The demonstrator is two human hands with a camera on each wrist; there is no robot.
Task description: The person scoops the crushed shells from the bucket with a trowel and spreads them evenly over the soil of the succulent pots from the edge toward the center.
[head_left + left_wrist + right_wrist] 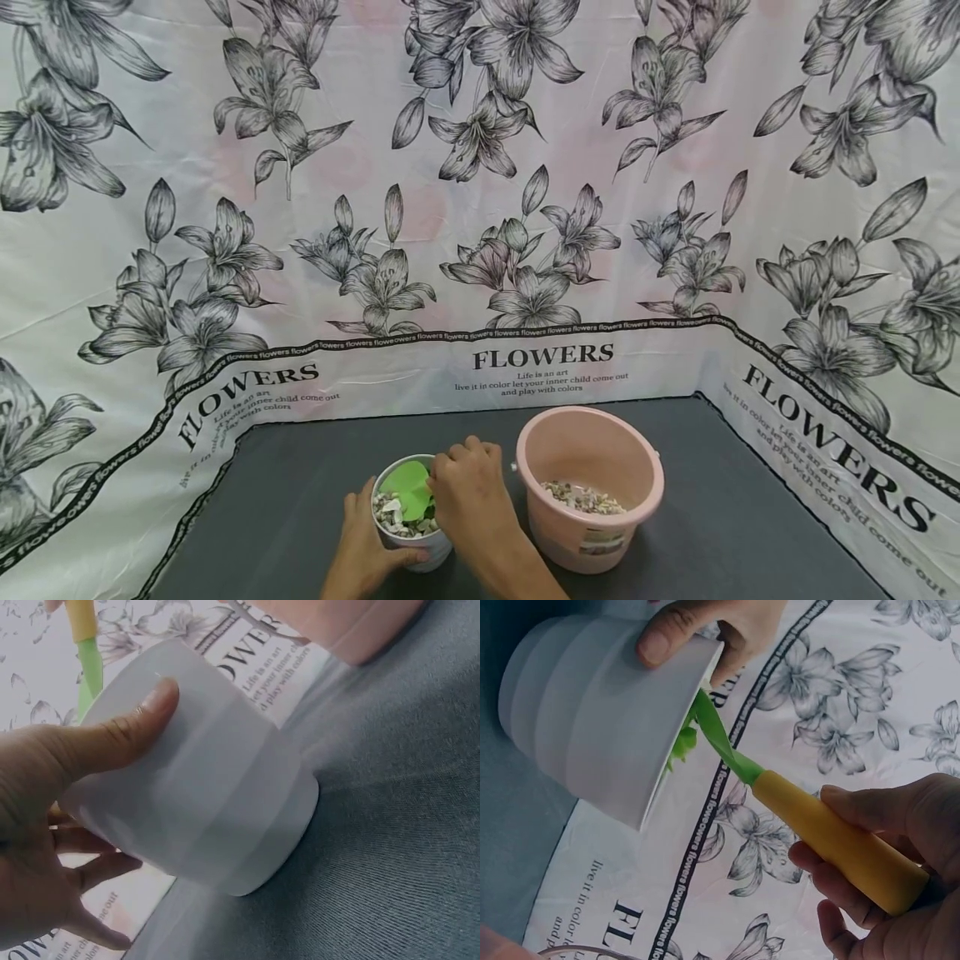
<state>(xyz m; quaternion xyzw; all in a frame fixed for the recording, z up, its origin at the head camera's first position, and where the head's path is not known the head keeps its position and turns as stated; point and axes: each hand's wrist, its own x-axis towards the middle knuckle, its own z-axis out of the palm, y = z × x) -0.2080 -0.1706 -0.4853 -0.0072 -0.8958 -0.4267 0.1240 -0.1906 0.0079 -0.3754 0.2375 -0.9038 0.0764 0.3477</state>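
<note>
A white ribbed flower pot [429, 557] stands on the dark cloth, filled near the rim with pale gravel [392, 517]. My left hand [367, 542] grips its side, thumb [124, 739] across the near wall and fingers around the far side. In my right hand [472, 487] is a small garden trowel, held by its yellow handle [836, 836]. The trowel's green blade [409, 487] reaches into the pot over the gravel. A bit of green plant [681, 745] shows at the rim beside the blade, mostly hidden inside.
To the right of the pot stands a pink bucket [543, 533] with similar gravel [583, 497] at its bottom and a label on its front. Dark grey cloth [285, 492] covers the table. A white flower-printed curtain [540, 379] borders it at the back and sides.
</note>
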